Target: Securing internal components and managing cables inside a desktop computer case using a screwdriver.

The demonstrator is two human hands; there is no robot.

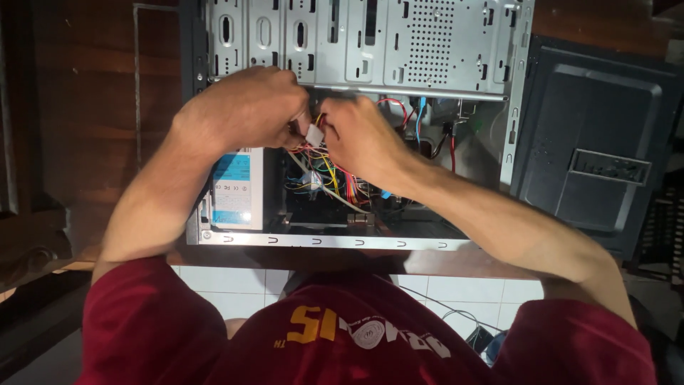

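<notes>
Two hands work a connector inside an open computer case

At frame centre the left hand (246, 107) and right hand (360, 135) pinch a small white connector (314, 134) above a bundle of coloured wires (324, 171). The power supply (236, 189) sits lower left in the metal case (427, 43); a black side panel (598, 142) lies right.

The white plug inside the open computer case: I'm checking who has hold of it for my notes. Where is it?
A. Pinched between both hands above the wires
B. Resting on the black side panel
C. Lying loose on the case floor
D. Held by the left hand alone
A. The white plug sits between the left hand and right hand, both closed around it above the coloured wires in the computer case.
</notes>
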